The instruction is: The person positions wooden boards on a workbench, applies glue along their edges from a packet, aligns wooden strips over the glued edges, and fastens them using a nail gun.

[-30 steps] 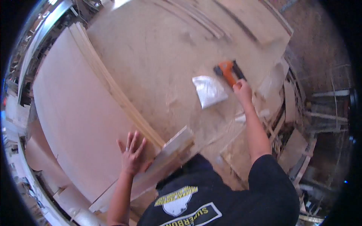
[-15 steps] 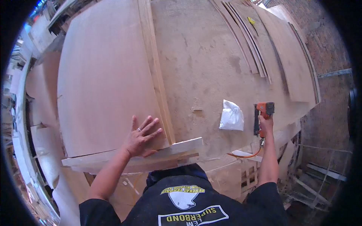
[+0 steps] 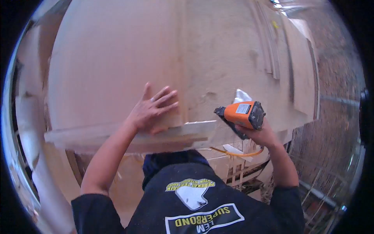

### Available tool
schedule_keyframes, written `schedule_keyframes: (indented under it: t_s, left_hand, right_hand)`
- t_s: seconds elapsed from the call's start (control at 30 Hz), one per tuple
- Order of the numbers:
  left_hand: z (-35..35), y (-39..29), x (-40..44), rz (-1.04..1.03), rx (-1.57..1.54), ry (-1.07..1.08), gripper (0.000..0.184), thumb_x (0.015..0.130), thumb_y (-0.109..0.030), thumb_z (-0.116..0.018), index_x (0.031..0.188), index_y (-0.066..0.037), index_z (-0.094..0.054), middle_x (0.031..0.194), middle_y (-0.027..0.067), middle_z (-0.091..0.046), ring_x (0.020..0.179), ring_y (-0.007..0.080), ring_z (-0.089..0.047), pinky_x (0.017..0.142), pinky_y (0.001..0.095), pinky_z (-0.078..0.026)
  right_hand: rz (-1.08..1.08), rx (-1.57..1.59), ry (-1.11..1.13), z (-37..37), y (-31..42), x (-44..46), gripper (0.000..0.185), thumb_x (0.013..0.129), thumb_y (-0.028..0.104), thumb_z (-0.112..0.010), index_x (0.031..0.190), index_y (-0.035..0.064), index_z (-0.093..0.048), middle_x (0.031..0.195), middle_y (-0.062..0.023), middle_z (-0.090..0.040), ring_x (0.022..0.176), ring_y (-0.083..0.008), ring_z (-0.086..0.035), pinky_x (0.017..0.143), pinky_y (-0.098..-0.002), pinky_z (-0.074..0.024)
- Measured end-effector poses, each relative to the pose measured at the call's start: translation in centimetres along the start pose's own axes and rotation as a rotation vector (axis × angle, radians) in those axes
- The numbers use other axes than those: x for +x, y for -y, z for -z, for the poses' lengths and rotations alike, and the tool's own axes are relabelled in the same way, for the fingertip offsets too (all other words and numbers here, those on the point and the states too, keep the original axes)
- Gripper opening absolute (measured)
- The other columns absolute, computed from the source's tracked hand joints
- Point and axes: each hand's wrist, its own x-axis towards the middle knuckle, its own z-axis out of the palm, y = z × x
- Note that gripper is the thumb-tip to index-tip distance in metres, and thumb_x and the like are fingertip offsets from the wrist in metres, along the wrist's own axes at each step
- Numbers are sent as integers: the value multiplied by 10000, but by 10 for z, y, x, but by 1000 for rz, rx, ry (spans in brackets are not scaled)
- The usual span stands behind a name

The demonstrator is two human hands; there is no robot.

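My left hand (image 3: 152,111) lies with spread fingers on the near right corner of a large plywood sheet (image 3: 113,58). A ring shows on one finger. Under the sheet's near edge runs a pale wooden strip (image 3: 194,128). My right hand (image 3: 261,134) grips an orange and black nail gun (image 3: 242,112), held above the worktable with its nose toward the left. An orange air hose (image 3: 237,154) hangs below it. Partly hidden behind the nail gun is a white plastic bag (image 3: 242,95).
Narrow wooden strips (image 3: 267,43) and another board (image 3: 302,66) lie on the right of the worktable (image 3: 218,50). A yellow object (image 3: 275,25) rests among them. Rolled sheet material (image 3: 29,128) stands at the left, a brick wall (image 3: 335,58) at the right.
My right hand has lifted the nail gun off the worktable and brought it left, turning its nose leftward. My left hand stays spread on the plywood. The camera view has shifted.
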Motion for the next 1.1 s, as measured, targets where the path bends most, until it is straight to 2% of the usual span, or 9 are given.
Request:
schedule_keyframes:
  t_s: [0.07, 0.1, 0.2, 0.4, 0.5, 0.6, 0.7, 0.9, 1.1]
  left_hand:
    - [-4, 1, -5, 4, -11, -11, 1064, 688, -477, -871, 1616, -267, -395, 1744, 35, -252, 1618, 260, -208, 1240, 747, -29]
    - [-5, 2, -7, 7, -14, -4, 1088, 683, -465, -875, 1627, -257, -375, 1746, 39, -248, 1619, 264, -204, 1243, 740, -18]
    - [0, 2, -4, 15, -6, 6, 1121, 683, -450, -877, 1641, -209, -346, 1745, 43, -249, 1620, 254, -198, 1251, 727, -8]
    - [2, 0, -5, 31, -3, 15, 1118, 683, -431, -870, 1635, -154, -353, 1738, 42, -269, 1618, 239, -205, 1258, 721, -18]
    - [-2, 1, -6, 21, -26, -28, 1096, 680, -419, -865, 1625, -155, -376, 1736, 36, -275, 1617, 232, -208, 1259, 721, -21]
    - [-2, 3, -8, 10, -32, -41, 1086, 671, -409, -865, 1615, -153, -393, 1736, 30, -278, 1616, 223, -209, 1260, 720, -20]
    - [-2, 2, -7, 15, -38, -40, 1098, 658, -402, -872, 1615, -157, -393, 1737, 26, -276, 1616, 216, -209, 1262, 719, -18]
    - [-2, 2, -7, 20, -46, -19, 1121, 646, -402, -877, 1624, -169, -380, 1737, 20, -277, 1616, 216, -207, 1265, 715, -9]
    - [-1, 3, -6, 19, -50, -19, 1118, 649, -413, -871, 1624, -175, -379, 1736, 15, -279, 1616, 220, -208, 1266, 716, -5]
  right_hand:
    - [226, -152, 90, -20, 10, 19, 477, 867, 175, -874, 1275, 37, -668, 1148, -85, -745, 1061, -180, -710, 955, -363, -562]
    - [188, -156, 107, -33, 25, 24, 387, 844, 151, -871, 1174, 35, -706, 1051, -112, -764, 970, -196, -738, 895, -351, -575]
    - [331, -342, 217, -46, 23, 42, 316, 794, 85, -841, 1085, 37, -727, 908, -123, -760, 825, -233, -742, 793, -350, -581]
    - [291, -285, 280, -69, 38, 49, 305, 705, 30, -793, 1003, 27, -729, 805, -130, -735, 705, -277, -718, 693, -358, -566]
    - [257, -364, 312, -75, 44, 56, 318, 695, 1, -775, 1007, 12, -718, 824, -87, -728, 737, -191, -701, 720, -310, -551]
    - [277, -410, 313, -78, 52, 67, 286, 658, 70, -811, 922, 21, -714, 783, -153, -720, 706, -329, -715, 683, -382, -568]
    - [293, -430, 316, -81, 54, 74, 281, 647, 85, -813, 901, 20, -711, 783, -164, -718, 726, -364, -715, 682, -394, -566]
    - [327, -466, 361, -81, 65, 82, 280, 655, 76, -810, 910, 13, -712, 797, -177, -721, 754, -378, -716, 696, -394, -567]
    - [265, -464, 401, -78, 74, 84, 364, 646, 93, -825, 998, 45, -742, 867, -177, -742, 813, -388, -720, 740, -404, -575]
